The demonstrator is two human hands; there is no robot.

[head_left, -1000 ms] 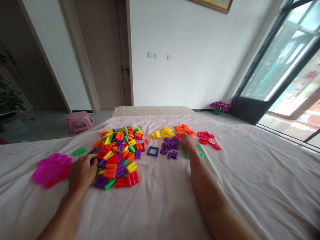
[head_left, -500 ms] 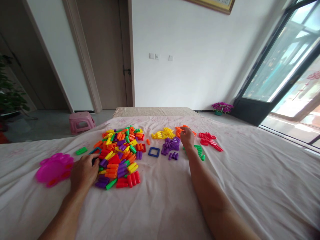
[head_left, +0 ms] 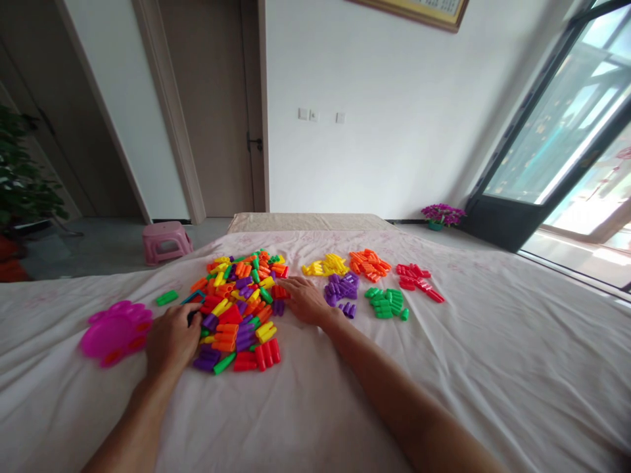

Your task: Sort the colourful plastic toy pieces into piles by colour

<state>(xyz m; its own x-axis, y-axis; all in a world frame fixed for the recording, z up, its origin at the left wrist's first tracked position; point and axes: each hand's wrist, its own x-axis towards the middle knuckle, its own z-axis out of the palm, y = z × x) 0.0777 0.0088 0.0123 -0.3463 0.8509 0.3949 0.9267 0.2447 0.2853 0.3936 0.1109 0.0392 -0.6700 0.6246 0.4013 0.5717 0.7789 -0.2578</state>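
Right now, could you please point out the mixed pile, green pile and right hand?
Mixed pile (head_left: 241,307), head view: its middle.
Green pile (head_left: 385,303), head view: its middle.
Right hand (head_left: 307,302), head view: its back.

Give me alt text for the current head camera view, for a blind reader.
A person's left hand and right hand flank a mixed heap of colorful pieces on a pale cloth; farther right lie five single-color piles.
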